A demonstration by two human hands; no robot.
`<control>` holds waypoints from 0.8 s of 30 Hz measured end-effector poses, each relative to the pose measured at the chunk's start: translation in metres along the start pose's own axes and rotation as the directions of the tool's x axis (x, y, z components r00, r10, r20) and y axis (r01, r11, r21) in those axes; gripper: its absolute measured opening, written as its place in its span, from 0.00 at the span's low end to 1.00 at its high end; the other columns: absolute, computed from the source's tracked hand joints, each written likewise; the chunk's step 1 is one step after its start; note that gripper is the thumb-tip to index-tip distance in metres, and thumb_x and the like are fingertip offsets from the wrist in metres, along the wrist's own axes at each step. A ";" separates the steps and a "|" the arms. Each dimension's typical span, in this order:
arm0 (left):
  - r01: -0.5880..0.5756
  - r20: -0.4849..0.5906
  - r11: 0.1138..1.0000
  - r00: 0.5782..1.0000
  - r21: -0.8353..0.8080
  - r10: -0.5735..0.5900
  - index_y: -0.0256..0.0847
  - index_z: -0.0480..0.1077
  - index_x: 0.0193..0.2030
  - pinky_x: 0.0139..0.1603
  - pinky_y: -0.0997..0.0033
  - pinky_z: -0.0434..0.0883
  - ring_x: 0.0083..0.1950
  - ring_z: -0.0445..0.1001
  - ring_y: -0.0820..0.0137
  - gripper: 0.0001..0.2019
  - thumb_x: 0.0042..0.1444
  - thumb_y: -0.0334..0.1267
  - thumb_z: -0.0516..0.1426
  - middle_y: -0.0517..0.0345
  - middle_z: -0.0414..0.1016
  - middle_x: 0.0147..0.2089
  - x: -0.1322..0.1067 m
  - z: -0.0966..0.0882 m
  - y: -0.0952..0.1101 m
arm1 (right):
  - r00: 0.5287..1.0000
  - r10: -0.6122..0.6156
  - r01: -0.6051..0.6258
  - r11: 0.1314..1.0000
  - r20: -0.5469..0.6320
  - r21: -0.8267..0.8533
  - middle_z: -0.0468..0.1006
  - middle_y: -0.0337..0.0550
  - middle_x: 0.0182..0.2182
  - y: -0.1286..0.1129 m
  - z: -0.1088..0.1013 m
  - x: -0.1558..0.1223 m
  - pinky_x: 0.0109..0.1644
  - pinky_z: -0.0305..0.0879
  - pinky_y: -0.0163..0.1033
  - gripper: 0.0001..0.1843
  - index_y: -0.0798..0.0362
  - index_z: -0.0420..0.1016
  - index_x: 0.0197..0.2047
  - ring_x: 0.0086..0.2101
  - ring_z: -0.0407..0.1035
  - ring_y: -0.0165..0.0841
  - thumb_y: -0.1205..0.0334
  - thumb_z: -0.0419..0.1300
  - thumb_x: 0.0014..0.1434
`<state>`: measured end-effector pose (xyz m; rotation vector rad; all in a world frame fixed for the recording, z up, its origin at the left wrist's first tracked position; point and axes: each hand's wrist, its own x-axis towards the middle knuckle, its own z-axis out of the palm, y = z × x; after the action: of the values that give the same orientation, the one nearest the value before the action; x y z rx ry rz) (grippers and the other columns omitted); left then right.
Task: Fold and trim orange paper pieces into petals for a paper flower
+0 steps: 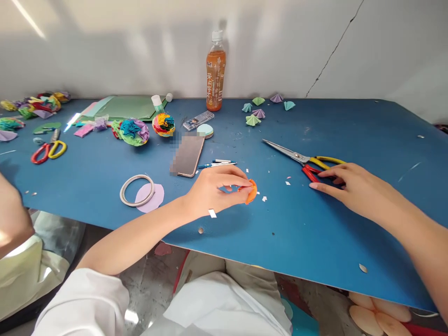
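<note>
My left hand point(220, 186) pinches a small orange paper piece point(251, 192), rounded and folded, just above the blue table. A white scrap of paper point(212, 213) clings near my left wrist. On the right, my right hand point(360, 191) has its thumb and fingers on the red handle of a pair of scissors point(297, 156). The scissors lie on the table with their long blades pointing to the back left. Small white paper scraps point(264, 199) are scattered between my hands.
Tape roll point(122, 196) rests partly on a lilac paper circle point(159, 195). Further back are a phone point(189, 156), pens point(217, 164), paper balls point(131, 132), a drink bottle point(216, 74) and folded paper pieces point(253, 120). Another person's arm point(12, 214) is at left, near other scissors point(49, 148).
</note>
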<state>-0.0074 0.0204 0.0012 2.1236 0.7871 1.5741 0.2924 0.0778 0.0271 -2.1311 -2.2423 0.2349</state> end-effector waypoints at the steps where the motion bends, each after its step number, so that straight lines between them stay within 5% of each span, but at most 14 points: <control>1: 0.040 -0.001 0.999 0.999 -0.031 -0.040 0.36 0.78 0.30 0.25 0.82 0.71 0.30 0.74 0.77 0.03 0.50 0.31 0.62 0.52 0.79 0.32 0.000 0.000 0.001 | 0.999 -0.007 0.008 1.000 -0.054 0.007 0.70 0.63 0.50 0.003 0.003 -0.001 0.37 0.63 0.45 0.33 0.59 0.72 0.50 0.44 0.68 0.46 0.37 0.53 0.57; 5: 0.309 0.055 0.937 0.951 -0.164 -0.304 0.36 0.79 0.29 0.26 0.80 0.73 0.30 0.74 0.76 0.04 0.49 0.33 0.62 0.52 0.79 0.32 0.005 -0.003 0.000 | 0.986 -0.100 0.098 0.995 -0.133 -0.022 0.73 0.62 0.46 0.016 0.008 0.010 0.36 0.62 0.44 0.35 0.57 0.73 0.49 0.43 0.68 0.45 0.33 0.49 0.57; 10: 0.608 0.142 0.663 0.774 -0.438 -0.617 0.36 0.79 0.28 0.30 0.74 0.75 0.30 0.76 0.74 0.05 0.45 0.36 0.66 0.54 0.80 0.29 0.013 -0.008 -0.011 | 0.980 -0.117 0.119 0.993 -0.158 0.004 0.75 0.60 0.43 0.023 0.010 0.029 0.30 0.60 0.43 0.30 0.55 0.76 0.43 0.28 0.66 0.36 0.36 0.52 0.57; 17: 0.733 0.187 0.358 0.546 -0.578 -0.816 0.35 0.78 0.25 0.36 0.70 0.77 0.27 0.75 0.76 0.02 0.46 0.29 0.65 0.56 0.79 0.25 0.025 -0.015 -0.012 | 0.987 -0.030 0.020 0.997 -0.160 -0.068 0.74 0.69 0.45 0.000 0.003 0.006 0.30 0.60 0.47 0.28 0.58 0.68 0.49 0.34 0.70 0.46 0.42 0.46 0.62; 20: 0.756 0.192 0.310 0.494 -0.577 -0.848 0.34 0.77 0.24 0.37 0.71 0.77 0.27 0.74 0.78 0.06 0.48 0.25 0.61 0.57 0.78 0.25 0.028 -0.016 -0.010 | 0.951 0.111 -0.108 0.994 -0.290 0.027 0.75 0.68 0.41 -0.015 -0.008 -0.006 0.31 0.62 0.47 0.25 0.56 0.64 0.51 0.33 0.70 0.45 0.46 0.55 0.57; 24: 0.787 0.190 0.301 0.461 -0.538 -0.866 0.34 0.77 0.22 0.36 0.70 0.76 0.26 0.73 0.77 0.06 0.47 0.25 0.62 0.57 0.77 0.23 0.028 -0.015 -0.012 | 0.925 0.165 -0.141 0.986 -0.341 0.095 0.74 0.52 0.31 -0.036 -0.019 -0.022 0.27 0.59 0.43 0.17 0.47 0.63 0.37 0.25 0.66 0.37 0.53 0.64 0.47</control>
<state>-0.0181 0.0471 0.0193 0.8423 1.0566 1.1058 0.2606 0.0553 0.0525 -2.1161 -1.8498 -0.0595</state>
